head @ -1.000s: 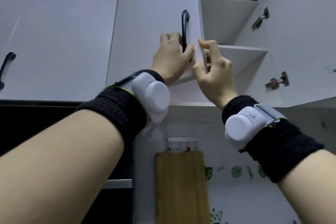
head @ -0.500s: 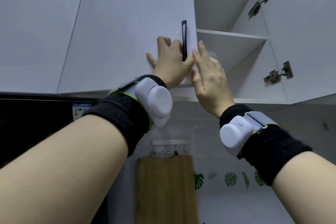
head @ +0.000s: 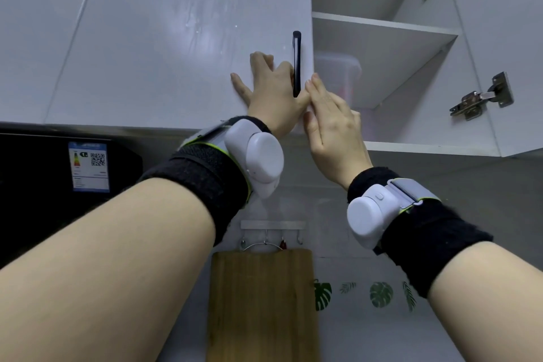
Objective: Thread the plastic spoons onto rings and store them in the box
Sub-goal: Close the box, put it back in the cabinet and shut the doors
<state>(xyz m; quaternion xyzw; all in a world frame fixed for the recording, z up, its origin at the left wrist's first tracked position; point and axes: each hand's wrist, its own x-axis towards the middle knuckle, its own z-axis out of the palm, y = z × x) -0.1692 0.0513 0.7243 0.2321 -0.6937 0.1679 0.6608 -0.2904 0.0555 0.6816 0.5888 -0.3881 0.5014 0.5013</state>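
Note:
A translucent plastic box (head: 338, 70) stands inside the open wall cabinet, on its lower level under a white shelf (head: 382, 29); the box is blurred and partly hidden by the door edge. No spoons or rings show. My left hand (head: 273, 97) lies flat on the white cabinet door (head: 176, 38), fingers spread, just left of the black handle (head: 296, 64). My right hand (head: 332, 126) rests flat against the door's right edge, below the handle. Neither hand holds anything.
The cabinet's right door (head: 514, 38) stands open, its hinges (head: 482, 98) exposed. Below hang a wooden cutting board (head: 261, 303) and a hook rail (head: 273, 225). At the left is a black range hood (head: 44, 185) with a label (head: 89, 166).
The left door has swung towards the cabinet and now lies nearly flush. Both hands went from gripping its edge and handle to lying flat on it. The box has come into sight.

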